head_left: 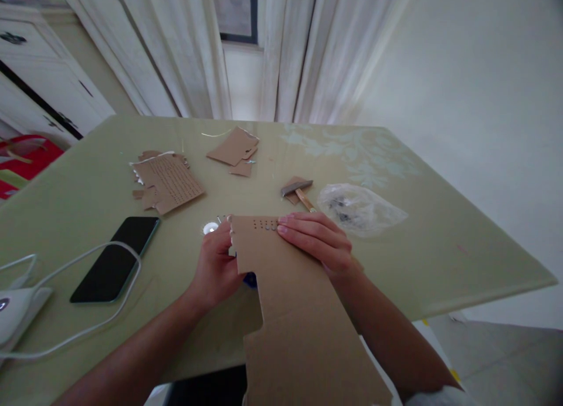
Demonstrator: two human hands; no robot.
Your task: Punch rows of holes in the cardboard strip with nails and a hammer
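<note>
The big sheet of cardboard under both hands is matt brown paperboard with a dry, slightly fibrous look and a row of small punched holes near its top edge, and the torn cardboard scraps and the folded pieces farther back have the same dull, rough-edged surface. The counter is smooth, glossy pale green with a faint sheen of reflected light, the phone on it shows a shiny black glass face, and the cable looks like smooth white plastic. The hammer has a dull grey metal head on a light wooden handle, and the bag beside it is thin, clear, crinkled plastic.
</note>
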